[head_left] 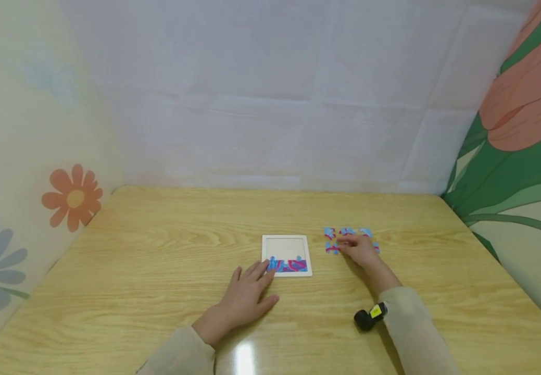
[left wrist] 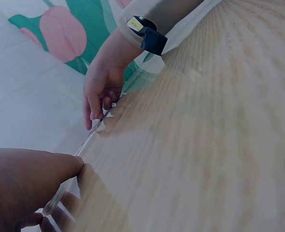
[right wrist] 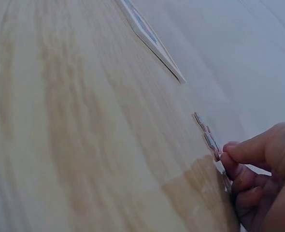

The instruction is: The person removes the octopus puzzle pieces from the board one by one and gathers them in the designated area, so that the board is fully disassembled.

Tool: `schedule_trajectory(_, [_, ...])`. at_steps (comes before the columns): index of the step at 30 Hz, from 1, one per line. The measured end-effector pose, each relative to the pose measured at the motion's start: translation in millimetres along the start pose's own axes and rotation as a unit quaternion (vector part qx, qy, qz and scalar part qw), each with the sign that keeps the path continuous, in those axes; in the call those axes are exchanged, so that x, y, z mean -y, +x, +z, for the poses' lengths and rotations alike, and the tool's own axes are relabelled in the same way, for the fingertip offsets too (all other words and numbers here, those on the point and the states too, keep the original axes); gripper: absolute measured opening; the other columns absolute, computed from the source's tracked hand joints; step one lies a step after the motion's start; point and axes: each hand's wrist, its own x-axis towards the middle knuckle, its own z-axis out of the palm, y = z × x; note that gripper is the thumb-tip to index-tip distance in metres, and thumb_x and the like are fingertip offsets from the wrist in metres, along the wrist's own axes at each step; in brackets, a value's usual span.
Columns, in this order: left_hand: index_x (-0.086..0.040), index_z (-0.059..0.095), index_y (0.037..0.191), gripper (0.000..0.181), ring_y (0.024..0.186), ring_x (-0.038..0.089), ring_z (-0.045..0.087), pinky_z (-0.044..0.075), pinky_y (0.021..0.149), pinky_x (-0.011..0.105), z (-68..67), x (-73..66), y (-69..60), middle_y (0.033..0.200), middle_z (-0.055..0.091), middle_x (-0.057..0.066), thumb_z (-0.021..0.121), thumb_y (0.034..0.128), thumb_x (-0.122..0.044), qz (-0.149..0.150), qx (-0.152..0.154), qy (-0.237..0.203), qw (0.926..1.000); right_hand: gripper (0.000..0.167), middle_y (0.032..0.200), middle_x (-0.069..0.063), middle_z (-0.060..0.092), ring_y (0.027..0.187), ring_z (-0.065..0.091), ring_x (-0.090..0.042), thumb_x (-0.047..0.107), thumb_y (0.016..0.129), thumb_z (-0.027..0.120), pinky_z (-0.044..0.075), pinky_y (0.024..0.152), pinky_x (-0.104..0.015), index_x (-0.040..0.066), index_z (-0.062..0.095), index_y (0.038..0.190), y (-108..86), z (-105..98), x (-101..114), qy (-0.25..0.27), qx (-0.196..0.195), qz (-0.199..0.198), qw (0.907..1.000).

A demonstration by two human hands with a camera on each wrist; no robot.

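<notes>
"Resting on the near left corner of the frame (head_left: 286, 248): a person's left grip (head_left: 247, 299), fingers apart, holding nothing, thumb out over the counter (head_left: 158, 224)."

"And the right grip (head_left: 361, 251)?"

"Right of the frame, at the loose pieces (head_left: 347, 230), thumb and forefinger nearly together, the other fingers curled. Whether a piece is clamped between them, I cannot tell."

"How do those pieces lie?"

"Just right of the frame, flat on the counter in two rows, blue and pink, the near row partly hidden by the right grip. The set pieces (head_left: 297, 266), blue and purple, line the frame's near side; its far part shows bare."

"What surrounds the scene?"

"Beyond the frame, a white sheet (head_left: 251, 130). Nearer the person than the frame, a black camera (head_left: 368, 316) at the right cuff."
</notes>
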Motion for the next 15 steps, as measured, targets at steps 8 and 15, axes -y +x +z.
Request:
schedule_trajectory(8, [-0.002,0.044,0.126,0.056,0.12,0.033,0.028,0.015,0.091,0.058,-0.4,0.3,0.2,0.133,0.032,0.016,0.052,0.0831,-0.038,0.002,-0.001,-0.003,1.0,0.025,0.074,-0.001,0.061,0.057,0.05,-0.012,0.024,0.072,0.07,0.04,0.045,-0.026,0.02,0.068,0.096,-14.1,-2,45,0.015,-0.018,0.015,0.9996])
schedule_trajectory(15, [-0.002,0.044,0.125,0.056,0.12,0.034,0.028,0.016,0.091,0.058,-3.1,-0.1,1.3,0.133,0.033,0.016,0.052,0.083,-0.037,0.0,0.004,-0.012,0.9999,0.028,0.063,0.0,0.054,0.043,0.038,-0.005,0.001,0.081,0.057,0.034,0.041,-0.018,-0.013,0.054,0.105,-80.7,-20,238,0.068,-0.003,0.099,0.9927])
